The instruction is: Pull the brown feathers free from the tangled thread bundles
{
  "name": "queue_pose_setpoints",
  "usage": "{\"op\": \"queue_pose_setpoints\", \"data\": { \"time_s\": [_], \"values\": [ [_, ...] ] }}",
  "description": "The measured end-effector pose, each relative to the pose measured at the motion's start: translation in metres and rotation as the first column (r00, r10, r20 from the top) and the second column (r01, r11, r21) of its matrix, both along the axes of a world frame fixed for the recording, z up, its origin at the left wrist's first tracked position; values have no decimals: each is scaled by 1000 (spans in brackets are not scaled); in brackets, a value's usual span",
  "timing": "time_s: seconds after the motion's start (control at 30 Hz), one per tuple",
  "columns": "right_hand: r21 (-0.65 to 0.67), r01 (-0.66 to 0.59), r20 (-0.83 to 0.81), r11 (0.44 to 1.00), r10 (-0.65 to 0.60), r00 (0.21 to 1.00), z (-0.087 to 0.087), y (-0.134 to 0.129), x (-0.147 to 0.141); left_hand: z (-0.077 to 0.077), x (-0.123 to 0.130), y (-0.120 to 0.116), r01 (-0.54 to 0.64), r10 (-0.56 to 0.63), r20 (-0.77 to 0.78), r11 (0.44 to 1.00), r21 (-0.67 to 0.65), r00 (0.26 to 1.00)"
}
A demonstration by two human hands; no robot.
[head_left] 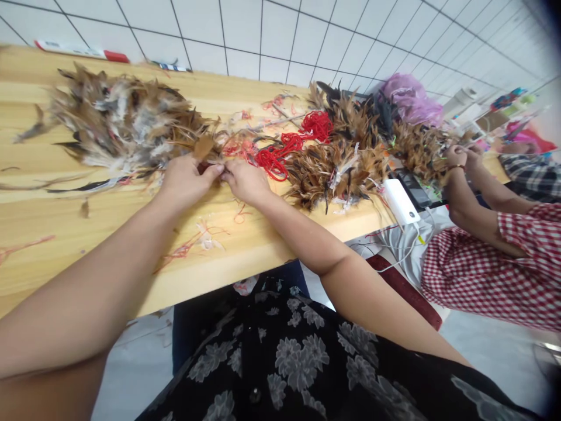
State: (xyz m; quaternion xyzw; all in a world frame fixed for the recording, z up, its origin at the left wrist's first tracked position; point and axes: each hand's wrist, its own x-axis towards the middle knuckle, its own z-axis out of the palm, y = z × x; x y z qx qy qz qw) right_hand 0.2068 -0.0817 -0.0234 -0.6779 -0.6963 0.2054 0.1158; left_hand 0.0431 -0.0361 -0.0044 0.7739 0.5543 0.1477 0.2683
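Observation:
My left hand (pixel 187 180) is closed, and a brown feather (pixel 203 147) sticks up from between its thumb and fingers. Fingertip to fingertip with it, my right hand (pixel 246 181) makes a pinch; whatever it grips is too small to make out. Both hands are just above the wooden table (pixel 272 240). Left of them spreads a large pile of brown and grey feathers (pixel 131 120). Tangled red cord (pixel 284 149) lies to the right of my right hand, beside a heap of brown feathers (pixel 337 169).
A red-and-white marker (pixel 83 51) lies by the tiled wall. To the right are a white power bank (pixel 400 202) with cables, a dark phone (pixel 414 190) and a purple plastic bag (pixel 409 96). A co-worker's hands (pixel 462 156) work among feathers there. Thread scraps (pixel 197 242) litter the table's front.

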Motion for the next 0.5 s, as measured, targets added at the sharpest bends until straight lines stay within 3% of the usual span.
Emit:
{"op": "queue_pose_setpoints", "data": {
  "time_s": [0.37,0.5],
  "values": [
    [38,-18,72,999,15,997,-5,-1,-2,10,3,-5,-33,33,-28,999,-16,999],
    [14,-56,43,998,56,998,-5,-1,0,3,1,-2,-21,21,-6,1000,-13,1000]
  ]
}}
